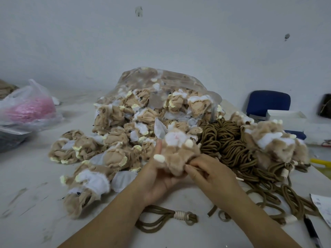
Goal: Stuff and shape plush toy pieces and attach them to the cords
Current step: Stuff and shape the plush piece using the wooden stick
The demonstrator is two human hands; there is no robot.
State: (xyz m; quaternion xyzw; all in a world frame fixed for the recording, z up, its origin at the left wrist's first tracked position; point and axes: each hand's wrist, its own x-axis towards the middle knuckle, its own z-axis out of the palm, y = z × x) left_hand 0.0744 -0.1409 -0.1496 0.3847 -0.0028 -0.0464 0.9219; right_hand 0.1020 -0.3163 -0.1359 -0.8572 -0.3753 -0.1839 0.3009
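Your left hand cups one plush piece mid-worktop; your right hand pinches its edge (one cord bundle just beside).

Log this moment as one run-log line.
stage: shaping | left hand: holds plush piece from below | right hand: pinches its edge | cord pile: right of hands | looped cord: between forearms

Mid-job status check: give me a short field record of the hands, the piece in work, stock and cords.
left hand: cradles and grips tan plush toy piece from below
right hand: pinches the piece's lower edge
stock: crumpled tan plush pieces spilling from clear plastic bag, behind the hands
cords: brown cord bundle right of pile; looped brown cord with white binding near the wrists
far left: thin plastic bag, pink contents
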